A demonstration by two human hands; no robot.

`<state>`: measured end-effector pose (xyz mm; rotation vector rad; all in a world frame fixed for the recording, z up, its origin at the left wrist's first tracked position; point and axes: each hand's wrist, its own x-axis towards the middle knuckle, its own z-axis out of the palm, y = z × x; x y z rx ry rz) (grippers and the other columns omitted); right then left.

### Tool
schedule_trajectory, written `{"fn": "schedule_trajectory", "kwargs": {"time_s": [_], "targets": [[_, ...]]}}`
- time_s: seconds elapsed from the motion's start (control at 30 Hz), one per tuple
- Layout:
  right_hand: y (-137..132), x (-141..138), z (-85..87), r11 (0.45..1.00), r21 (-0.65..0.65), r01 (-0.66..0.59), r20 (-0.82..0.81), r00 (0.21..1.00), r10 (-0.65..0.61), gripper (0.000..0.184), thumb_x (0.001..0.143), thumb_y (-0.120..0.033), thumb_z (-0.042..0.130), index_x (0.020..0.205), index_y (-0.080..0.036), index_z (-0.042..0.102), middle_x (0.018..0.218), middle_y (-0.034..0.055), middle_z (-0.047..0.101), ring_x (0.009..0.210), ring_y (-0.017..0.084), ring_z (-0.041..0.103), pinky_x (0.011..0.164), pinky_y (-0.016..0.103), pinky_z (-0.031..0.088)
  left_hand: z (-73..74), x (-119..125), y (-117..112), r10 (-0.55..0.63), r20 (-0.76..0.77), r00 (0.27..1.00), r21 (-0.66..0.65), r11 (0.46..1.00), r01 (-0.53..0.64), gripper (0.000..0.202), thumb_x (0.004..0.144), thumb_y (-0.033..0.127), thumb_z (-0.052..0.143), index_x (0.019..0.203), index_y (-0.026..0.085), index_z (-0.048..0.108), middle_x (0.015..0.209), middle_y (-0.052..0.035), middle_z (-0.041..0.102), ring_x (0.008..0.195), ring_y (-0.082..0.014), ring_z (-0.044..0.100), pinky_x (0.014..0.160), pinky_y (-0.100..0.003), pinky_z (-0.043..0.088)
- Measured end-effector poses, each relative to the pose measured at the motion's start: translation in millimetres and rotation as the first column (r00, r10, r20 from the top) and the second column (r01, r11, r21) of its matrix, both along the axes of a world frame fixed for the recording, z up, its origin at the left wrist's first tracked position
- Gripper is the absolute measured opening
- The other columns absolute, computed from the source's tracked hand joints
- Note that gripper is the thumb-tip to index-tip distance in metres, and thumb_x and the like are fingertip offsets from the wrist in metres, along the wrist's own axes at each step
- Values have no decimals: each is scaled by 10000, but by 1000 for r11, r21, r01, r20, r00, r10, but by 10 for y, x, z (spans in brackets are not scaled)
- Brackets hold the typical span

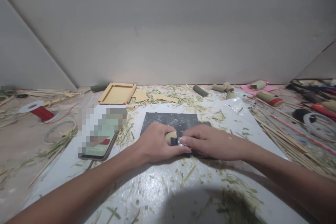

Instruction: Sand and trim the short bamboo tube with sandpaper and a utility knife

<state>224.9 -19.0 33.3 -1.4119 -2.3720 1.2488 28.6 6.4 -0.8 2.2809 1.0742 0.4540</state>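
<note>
My left hand (154,143) is closed round a short tan bamboo piece (170,137) whose end pokes out beside the thumb. My right hand (210,141) meets it from the right, fingers closed on a small knife (176,141) with a dark and silvery end that touches the bamboo; the handle is hidden in the fist. Both hands rest over a dark grey mat (170,120) lying on a white sheet (162,189) strewn with green shavings.
A phone (98,148) lies left of my hands. A flat wooden tray (117,93) and cut bamboo pieces (201,91) sit near the wall. A red thread spool (39,111) is at left. Thin bamboo sticks (283,138) and tools (315,103) crowd the right.
</note>
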Motion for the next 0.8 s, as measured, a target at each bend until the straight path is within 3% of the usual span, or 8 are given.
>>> {"fn": "schedule_trajectory", "kwargs": {"time_s": [0.2,0.33,0.4,0.5,0.67,0.8], "targets": [[16,-11,-6,988,135,73,30,996,-78,413,962,-426,359,644,-187,472,616,-20,493,582,117,436,542,253,297,-13,1,6,72,-10,997,0,997,-72,549,720,697,593,577,168,565,518,33,516,516,-108,421,497,-244,293],[79,42,30,943,268,197,-17,980,-200,423,964,-446,335,631,-194,404,597,-21,456,577,123,420,555,263,297,18,0,-9,107,3,994,-42,993,-107,541,749,701,561,643,175,632,587,3,597,569,-141,505,557,-259,360],[93,57,61,942,254,218,-42,976,-214,420,968,-442,321,629,-200,370,569,-32,422,551,117,399,545,262,296,38,-2,-11,91,19,996,-61,994,-89,504,749,686,575,746,193,677,682,-11,655,639,-170,560,607,-275,393],[78,50,87,980,163,112,-40,993,-107,383,970,-420,335,670,-196,412,592,-35,442,561,115,411,551,255,319,64,-15,-4,82,47,996,-24,996,-81,439,775,614,598,897,200,676,794,-23,687,709,-193,592,634,-288,407],[38,18,58,994,102,26,8,1000,-27,365,956,-438,382,699,-191,457,625,-30,459,575,114,419,527,244,307,88,-55,6,-24,162,986,-40,999,31,267,820,462,625,884,216,704,812,6,714,745,-171,619,692,-272,428],[35,3,25,993,113,17,41,999,-22,392,959,-442,364,679,-186,459,630,-19,487,565,113,421,517,247,299,75,-67,21,-9,184,983,-67,998,21,281,777,472,672,899,224,724,836,7,727,765,-174,631,717,-275,437]]}}
